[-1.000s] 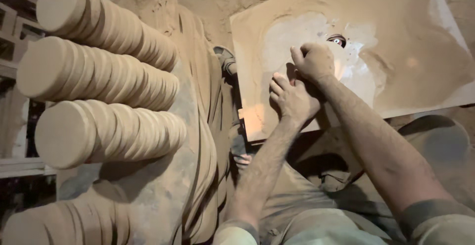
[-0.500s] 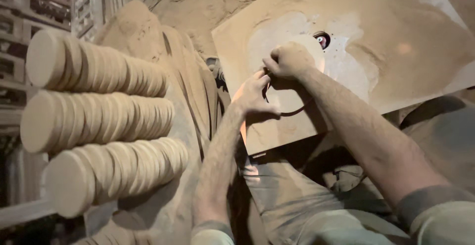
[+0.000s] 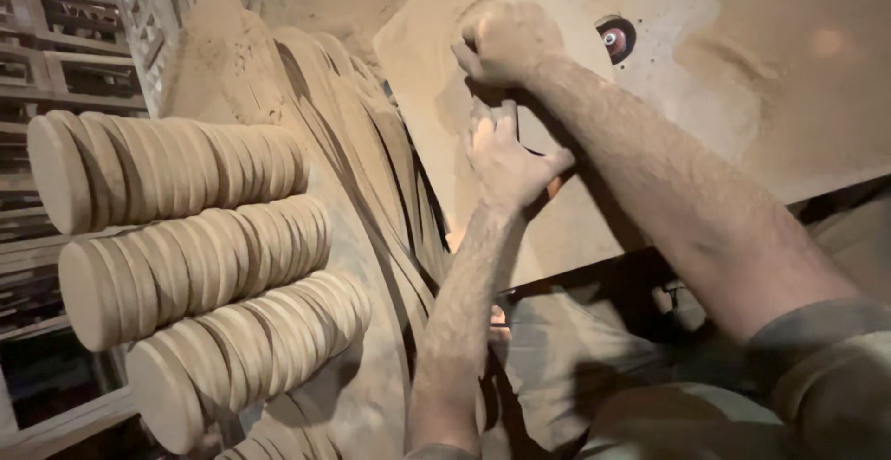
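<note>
The round wooden disc (image 3: 534, 130) lies flat on the dust-covered machine table (image 3: 742, 135), in the middle of the scene, and is largely hidden beneath both hands. Only a dark curved strip of its edge shows between them.

Near left: three rows of stacked wooden discs (image 3: 186, 265) lie on their sides, one row above the other, all coated in pale sawdust. Just right of them, a bank of thin curved wooden strips (image 3: 371, 200) leans toward the table edge.

Centre: the left hand (image 3: 506, 158) rests on the near side of the disc, fingers spread and pressing down, thumb extended to the right. It does not close around anything.

Farther: the right hand (image 3: 506, 42) sits on the far side of the disc, fingers curled into a loose fist against the table surface. Whether it grasps the disc rim cannot be told.

Far right of the right hand, a small red-and-metal spindle (image 3: 614, 38) protrudes through the table, apart from both hands.
</note>
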